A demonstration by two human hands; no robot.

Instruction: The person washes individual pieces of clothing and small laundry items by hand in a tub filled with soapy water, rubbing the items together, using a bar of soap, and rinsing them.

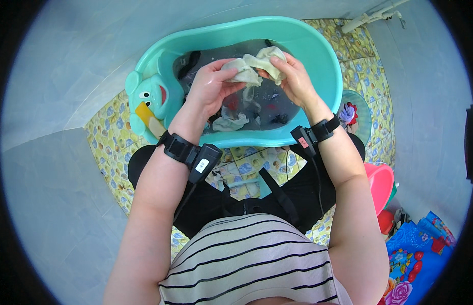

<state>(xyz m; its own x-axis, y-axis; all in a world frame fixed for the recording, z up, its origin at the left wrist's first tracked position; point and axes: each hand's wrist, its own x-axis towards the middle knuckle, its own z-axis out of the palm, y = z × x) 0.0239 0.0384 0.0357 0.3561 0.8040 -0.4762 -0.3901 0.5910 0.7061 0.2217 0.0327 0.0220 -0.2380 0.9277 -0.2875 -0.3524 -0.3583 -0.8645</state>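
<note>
Two hands hold wet cream-white cloth [270, 63] above the water in one turquoise bathtub [322, 56]. The left hand [210, 84] pinches one bunch between thumb and fingers; the right hand [297, 84] pinches a second bunch, its fingers partly hidden behind the fabric. The bunches meet at the middle, and whether they are one piece or two is hard to tell.

In the murky water, one pale cloth [230, 123] lies near the tub's near edge and one black item [189, 63] near its left end; other sunken pieces are too blurred to count. The left end bears one animal face [151, 94] with two eyes, and one yellow block [149, 117] sits against it.

Each wrist carries one black strap with a box. To the tub's right stand one clear basin [367, 122] holding purple and red cloth, and one pink basin [380, 184], partly hidden by the right arm.
</note>
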